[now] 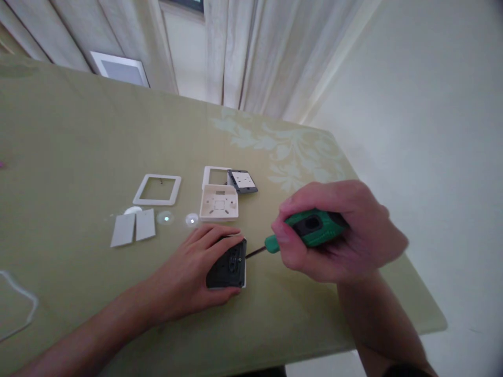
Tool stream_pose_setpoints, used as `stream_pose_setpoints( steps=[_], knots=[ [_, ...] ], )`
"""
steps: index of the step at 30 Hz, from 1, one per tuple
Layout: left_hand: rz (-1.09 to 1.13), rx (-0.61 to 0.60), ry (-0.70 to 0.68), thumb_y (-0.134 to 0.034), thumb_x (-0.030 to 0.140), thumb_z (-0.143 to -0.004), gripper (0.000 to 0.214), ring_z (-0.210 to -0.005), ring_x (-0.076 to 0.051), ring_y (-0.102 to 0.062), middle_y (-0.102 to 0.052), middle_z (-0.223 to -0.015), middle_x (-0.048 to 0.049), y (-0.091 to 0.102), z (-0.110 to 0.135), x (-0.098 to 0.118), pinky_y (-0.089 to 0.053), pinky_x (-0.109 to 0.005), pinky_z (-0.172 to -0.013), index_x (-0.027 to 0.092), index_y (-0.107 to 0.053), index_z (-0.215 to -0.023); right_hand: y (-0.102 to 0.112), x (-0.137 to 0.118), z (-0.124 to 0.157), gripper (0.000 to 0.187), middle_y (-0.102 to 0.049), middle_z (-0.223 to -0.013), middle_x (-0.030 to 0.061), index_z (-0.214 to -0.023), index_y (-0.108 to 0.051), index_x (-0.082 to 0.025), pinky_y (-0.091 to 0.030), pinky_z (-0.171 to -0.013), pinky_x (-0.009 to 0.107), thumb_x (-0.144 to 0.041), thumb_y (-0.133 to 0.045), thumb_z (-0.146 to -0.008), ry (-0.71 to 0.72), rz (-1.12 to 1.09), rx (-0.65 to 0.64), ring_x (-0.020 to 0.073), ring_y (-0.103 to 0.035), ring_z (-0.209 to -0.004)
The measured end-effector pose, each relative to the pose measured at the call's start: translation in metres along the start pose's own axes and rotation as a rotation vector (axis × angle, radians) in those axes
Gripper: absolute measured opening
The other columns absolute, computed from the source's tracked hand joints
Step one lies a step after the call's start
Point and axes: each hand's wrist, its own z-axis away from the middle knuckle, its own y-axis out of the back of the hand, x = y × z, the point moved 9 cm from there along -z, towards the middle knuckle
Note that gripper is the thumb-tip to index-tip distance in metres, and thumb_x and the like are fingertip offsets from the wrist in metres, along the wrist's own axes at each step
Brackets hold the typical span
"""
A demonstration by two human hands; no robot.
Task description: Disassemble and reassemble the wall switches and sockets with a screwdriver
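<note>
Working from the head view, the step in hand looks like screw work on the dark module (225,273), which lies at the near part of the table (78,152) with a white edge showing along its right side. The left hand (200,262) is clamped over the module, fingers along its far edge and thumb along the near one, bracing it against the tabletop. The right hand (338,233) has its fingers wrapped around the green handle of a screwdriver (326,233), whose shaft slants down to the module's right edge, close to a small bright spot that is probably a screw head; whether the tip is seated there, I cannot tell. Judging by this, the next move calls for a square, steady tip, a turn of the right wrist and firm pressure from the left hand so the module does not twist. Beyond it stand a white box (219,205) and a white-faced module (243,180); a white frame (177,189) and two white plates (123,230) lie farther left.
</note>
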Motion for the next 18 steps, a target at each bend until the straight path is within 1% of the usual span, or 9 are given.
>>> stream_pose_setpoints(
  steps=[2, 3, 5, 8, 11, 14, 16, 18],
  knots=[
    [0.009, -0.016, -0.005, -0.090, 0.038, -0.088, 0.076, -0.148, -0.037, -0.053, -0.060, -0.160, -0.0070, 0.001, 0.001, -0.001, -0.048, -0.058, -0.125, 0.036, -0.055, -0.156, -0.006, 0.004, -0.003, 0.011, -0.081, -0.093, 0.0007, -0.107, -0.074, -0.030, -0.066, -0.062, 0.033, -0.028, -0.074, -0.096, -0.025, 0.042, -0.083, 0.0190, -0.076, -0.069],
    [0.021, -0.024, -0.003, -0.091, 0.039, -0.087, 0.076, -0.149, -0.037, -0.052, -0.059, -0.160, -0.0066, 0.002, 0.002, -0.003, -0.048, -0.059, -0.125, 0.038, -0.056, -0.155, -0.008, 0.008, -0.003, 0.010, -0.081, -0.094, 0.0023, -0.106, -0.076, -0.030, -0.067, -0.063, 0.035, -0.031, -0.071, -0.098, -0.053, 0.075, -0.129, 0.0211, -0.076, -0.072],
    [0.057, -0.040, 0.009, -0.093, 0.040, -0.084, 0.081, -0.152, -0.039, -0.051, -0.059, -0.162, -0.0066, 0.002, 0.003, -0.006, -0.048, -0.061, -0.126, 0.039, -0.054, -0.155, -0.010, 0.014, -0.004, 0.015, -0.080, -0.095, 0.0040, -0.107, -0.078, -0.031, -0.068, -0.065, 0.038, -0.038, -0.067, -0.101, -0.104, 0.129, -0.188, 0.0233, -0.077, -0.075],
    [0.112, -0.083, 0.033, -0.094, 0.037, -0.082, 0.089, -0.154, -0.039, -0.050, -0.058, -0.162, -0.0073, -0.002, 0.005, -0.011, -0.048, -0.060, -0.128, 0.037, -0.048, -0.159, -0.011, 0.016, -0.004, 0.019, -0.079, -0.095, 0.0044, -0.107, -0.079, -0.031, -0.067, -0.066, 0.037, -0.040, -0.062, -0.103, -0.127, 0.124, -0.234, 0.0232, -0.076, -0.077],
    [0.143, -0.112, 0.054, -0.088, 0.030, -0.086, 0.084, -0.151, -0.036, -0.054, -0.059, -0.160, -0.0069, -0.004, 0.006, -0.013, -0.050, -0.057, -0.127, 0.036, -0.045, -0.159, -0.018, 0.015, -0.004, 0.019, -0.080, -0.096, 0.0036, -0.110, -0.078, -0.031, -0.067, -0.067, 0.036, -0.040, -0.062, -0.103, -0.111, 0.081, -0.306, 0.0225, -0.077, -0.079],
    [0.150, -0.116, 0.040, -0.086, 0.029, -0.087, 0.083, -0.152, -0.036, -0.054, -0.058, -0.161, -0.0075, -0.003, 0.006, -0.012, -0.051, -0.057, -0.126, 0.036, -0.045, -0.158, -0.027, 0.017, -0.002, 0.019, -0.081, -0.098, 0.0025, -0.114, -0.076, -0.031, -0.066, -0.068, 0.034, -0.039, -0.064, -0.103, -0.123, 0.039, -0.368, 0.0212, -0.077, -0.081],
    [0.137, -0.116, 0.034, -0.088, 0.030, -0.087, 0.086, -0.151, -0.036, -0.055, -0.057, -0.162, -0.0072, -0.001, 0.006, -0.012, -0.052, -0.057, -0.125, 0.038, -0.044, -0.160, -0.031, 0.016, -0.001, 0.017, -0.081, -0.098, 0.0019, -0.113, -0.075, -0.029, -0.065, -0.070, 0.031, -0.037, -0.065, -0.102, -0.107, -0.003, -0.366, 0.0194, -0.077, -0.081],
    [0.103, -0.117, 0.038, -0.089, 0.031, -0.087, 0.090, -0.147, -0.036, -0.059, -0.057, -0.163, -0.0069, 0.000, 0.006, -0.012, -0.055, -0.056, -0.122, 0.040, -0.043, -0.164, -0.032, 0.014, 0.000, 0.012, -0.080, -0.097, 0.0009, -0.112, -0.073, -0.026, -0.064, -0.073, 0.027, -0.032, -0.068, -0.102, -0.075, -0.062, -0.293, 0.0164, -0.077, -0.081]
  ],
)
